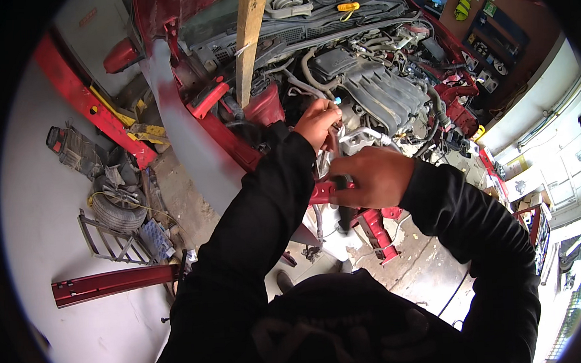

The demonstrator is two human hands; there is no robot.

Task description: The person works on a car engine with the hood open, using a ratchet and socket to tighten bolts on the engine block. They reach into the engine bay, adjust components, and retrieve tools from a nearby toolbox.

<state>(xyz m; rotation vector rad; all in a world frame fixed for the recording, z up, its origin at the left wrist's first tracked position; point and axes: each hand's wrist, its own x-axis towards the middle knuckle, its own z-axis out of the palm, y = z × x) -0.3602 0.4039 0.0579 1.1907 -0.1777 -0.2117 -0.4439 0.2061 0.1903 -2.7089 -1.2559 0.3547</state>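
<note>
Both my hands are over the front left part of an open engine bay on a red car. My left hand [317, 123] is closed by the engine, its fingers bent together; what they hold is hidden. A small light-blue tip [337, 100] shows just beyond those fingers. Closer to me, my right hand [378, 176], slightly blurred, is wrapped round a dark tool [345, 217] whose lower end points down; its exact kind is unclear. The red front crossmember [322, 193] runs beneath this hand. Beyond both hands lies the engine with its ribbed black cover [390, 89].
A wooden post [252, 47] rises from the bay's left side. A yellow-handled object [348, 7] lies near the windscreen. To the left are a grey-patched fender [170, 89], a red lift arm [92, 102], a wheel [118, 205] and a red panel [113, 284].
</note>
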